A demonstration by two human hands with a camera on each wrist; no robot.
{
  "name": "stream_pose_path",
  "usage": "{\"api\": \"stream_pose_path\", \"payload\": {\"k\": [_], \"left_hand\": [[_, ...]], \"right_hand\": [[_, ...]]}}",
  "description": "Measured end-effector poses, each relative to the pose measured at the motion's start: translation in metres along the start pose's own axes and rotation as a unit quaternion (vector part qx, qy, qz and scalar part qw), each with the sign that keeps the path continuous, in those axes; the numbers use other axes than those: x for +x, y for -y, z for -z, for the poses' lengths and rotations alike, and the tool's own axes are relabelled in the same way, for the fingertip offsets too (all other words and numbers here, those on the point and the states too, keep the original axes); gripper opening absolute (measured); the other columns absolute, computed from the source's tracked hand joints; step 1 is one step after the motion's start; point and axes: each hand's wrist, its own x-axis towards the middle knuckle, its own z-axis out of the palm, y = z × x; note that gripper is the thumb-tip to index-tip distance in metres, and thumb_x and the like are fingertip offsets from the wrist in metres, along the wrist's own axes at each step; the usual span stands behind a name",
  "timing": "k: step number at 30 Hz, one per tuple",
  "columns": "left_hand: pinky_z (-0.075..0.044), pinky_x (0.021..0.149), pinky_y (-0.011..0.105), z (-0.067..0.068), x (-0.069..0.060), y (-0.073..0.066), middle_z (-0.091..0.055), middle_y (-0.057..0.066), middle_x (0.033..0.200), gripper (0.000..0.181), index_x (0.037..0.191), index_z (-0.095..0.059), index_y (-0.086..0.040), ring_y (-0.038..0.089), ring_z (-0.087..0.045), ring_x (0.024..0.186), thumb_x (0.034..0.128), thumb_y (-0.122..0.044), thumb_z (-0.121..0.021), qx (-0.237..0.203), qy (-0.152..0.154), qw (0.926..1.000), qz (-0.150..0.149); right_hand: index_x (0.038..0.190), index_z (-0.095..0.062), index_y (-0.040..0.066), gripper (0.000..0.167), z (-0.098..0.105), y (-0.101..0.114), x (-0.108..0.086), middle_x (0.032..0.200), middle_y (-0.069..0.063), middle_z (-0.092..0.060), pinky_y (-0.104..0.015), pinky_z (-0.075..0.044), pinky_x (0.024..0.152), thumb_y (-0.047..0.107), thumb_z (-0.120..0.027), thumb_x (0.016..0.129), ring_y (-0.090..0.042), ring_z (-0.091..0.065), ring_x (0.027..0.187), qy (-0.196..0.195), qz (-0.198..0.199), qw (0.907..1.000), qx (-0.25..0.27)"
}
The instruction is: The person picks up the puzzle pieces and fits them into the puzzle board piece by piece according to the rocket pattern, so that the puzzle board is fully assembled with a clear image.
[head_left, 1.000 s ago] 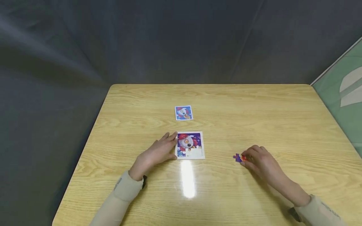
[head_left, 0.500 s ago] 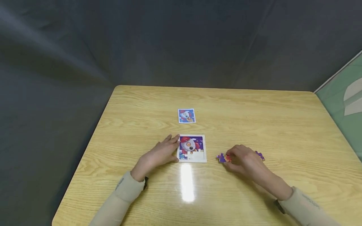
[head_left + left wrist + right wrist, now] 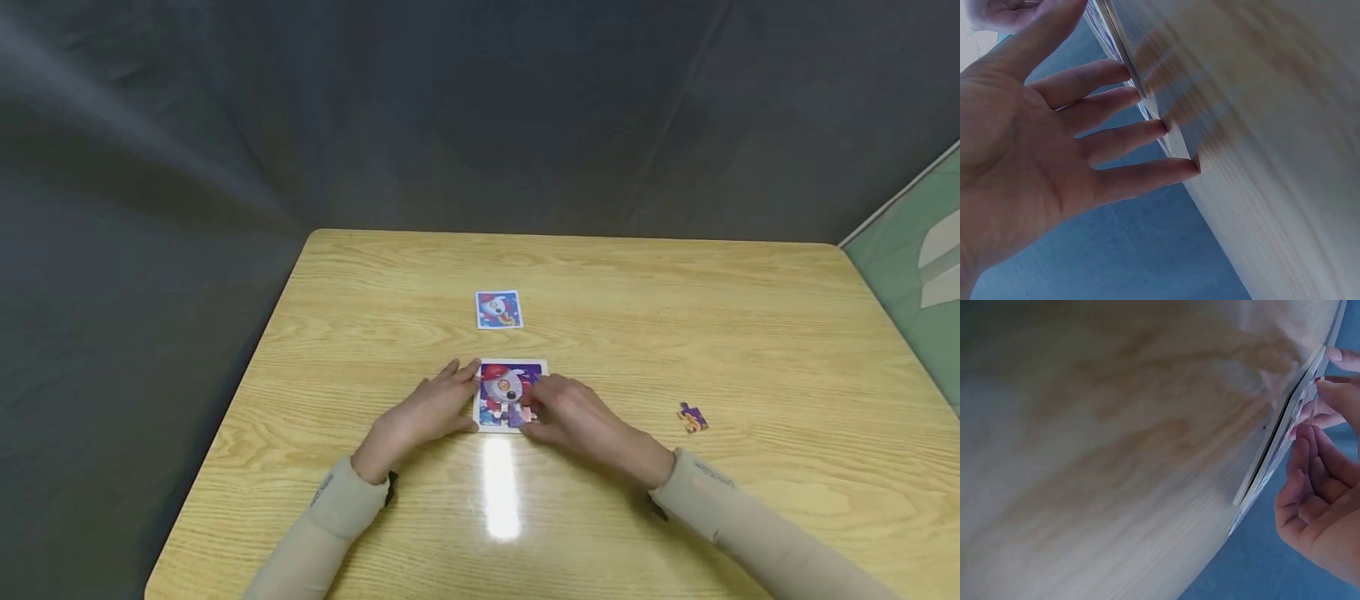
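Note:
A square jigsaw puzzle tray (image 3: 513, 361) with a white border lies flat on the table, most of its cartoon picture filled in. My left hand (image 3: 423, 412) touches the tray's left edge, fingers straight and spread in the left wrist view, thumb by the near corner. Over the tray's lower right part, my right hand (image 3: 581, 414) pinches a purple jigsaw piece (image 3: 516, 416) between thumb and fingertips. Those fingers hide the tray's right side, and I cannot tell whether the piece is seated. One loose jigsaw piece (image 3: 692, 417), purple and orange, lies to the right.
A small picture card (image 3: 498, 309) showing a similar cartoon lies beyond the tray. The wooden table (image 3: 375, 283) reflects a bright light streak just in front of the tray. A dark curtain (image 3: 480, 117) hangs behind the table, with a green panel (image 3: 937, 275) at the right.
My right hand has carried the jigsaw piece left across the table to the tray, uncovering the loose piece. The left hand has stayed at the tray's edge.

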Motion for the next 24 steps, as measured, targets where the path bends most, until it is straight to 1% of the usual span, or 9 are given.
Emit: {"api": "stream_pose_path", "payload": {"k": [4, 8, 12, 15, 19, 24], "left_hand": [[-0.034, 0.1, 0.069, -0.001, 0.0, 0.0, -0.021, 0.013, 0.157, 0.068, 0.14, -0.047, 0.001, 0.041, -0.021, 0.141, 0.0854, -0.029, -0.073, -0.004, 0.002, 1.0, 0.003], [-0.033, 0.1, 0.069, -0.002, 0.001, 0.0, -0.021, 0.013, 0.157, 0.068, 0.14, -0.047, 0.001, 0.041, -0.02, 0.142, 0.0854, -0.03, -0.073, -0.004, 0.004, 1.0, 0.006], [-0.034, 0.1, 0.068, -0.002, 0.001, -0.001, -0.021, 0.013, 0.157, 0.068, 0.14, -0.046, 0.0, 0.041, -0.021, 0.142, 0.0854, -0.03, -0.073, -0.003, 0.002, 1.0, 0.007], [-0.034, 0.1, 0.069, -0.001, 0.001, -0.001, -0.021, 0.013, 0.157, 0.067, 0.14, -0.047, 0.0, 0.041, -0.021, 0.141, 0.0857, -0.029, -0.073, -0.004, 0.001, 1.0, 0.002], [-0.034, 0.1, 0.069, -0.001, 0.002, -0.002, -0.021, 0.014, 0.157, 0.067, 0.14, -0.047, 0.001, 0.042, -0.021, 0.141, 0.0858, -0.03, -0.072, -0.003, 0.002, 1.0, -0.002], [-0.034, 0.101, 0.068, 0.0, 0.001, 0.0, -0.021, 0.013, 0.157, 0.069, 0.142, -0.044, 0.001, 0.041, -0.02, 0.142, 0.0861, -0.031, -0.072, -0.001, 0.006, 0.9999, 0.008]], "right_hand": [[0.087, -0.069, 0.007, 0.018, -0.003, 0.001, 0.006, 0.076, 0.003, -0.062, -0.02, -0.049, 0.06, 0.017, -0.079, 0.076, -0.007, -0.053, 0.069, 0.022, -0.016, 0.9995, 0.019], [0.09, -0.071, 0.005, 0.018, -0.005, 0.002, 0.01, 0.079, 0.002, -0.064, -0.02, -0.051, 0.063, 0.014, -0.078, 0.077, -0.008, -0.056, 0.072, 0.038, -0.022, 0.9986, 0.031], [0.091, -0.071, 0.004, 0.018, -0.004, 0.003, 0.013, 0.079, 0.001, -0.065, -0.019, -0.052, 0.063, 0.013, -0.079, 0.077, -0.008, -0.057, 0.071, 0.055, -0.03, 0.9972, 0.042], [0.09, -0.071, 0.004, 0.019, -0.001, 0.004, 0.014, 0.078, 0.001, -0.065, -0.019, -0.051, 0.062, 0.012, -0.081, 0.076, -0.008, -0.056, 0.07, 0.063, -0.045, 0.996, 0.046], [0.088, -0.07, 0.006, 0.019, 0.001, 0.004, 0.015, 0.077, 0.002, -0.063, -0.019, -0.05, 0.061, 0.014, -0.082, 0.076, -0.007, -0.054, 0.069, 0.069, -0.053, 0.9952, 0.046], [0.084, -0.07, 0.008, 0.016, -0.003, 0.003, 0.016, 0.077, 0.002, -0.063, -0.02, -0.049, 0.06, 0.015, -0.082, 0.076, -0.009, -0.055, 0.071, 0.057, -0.037, 0.997, 0.036]]}}
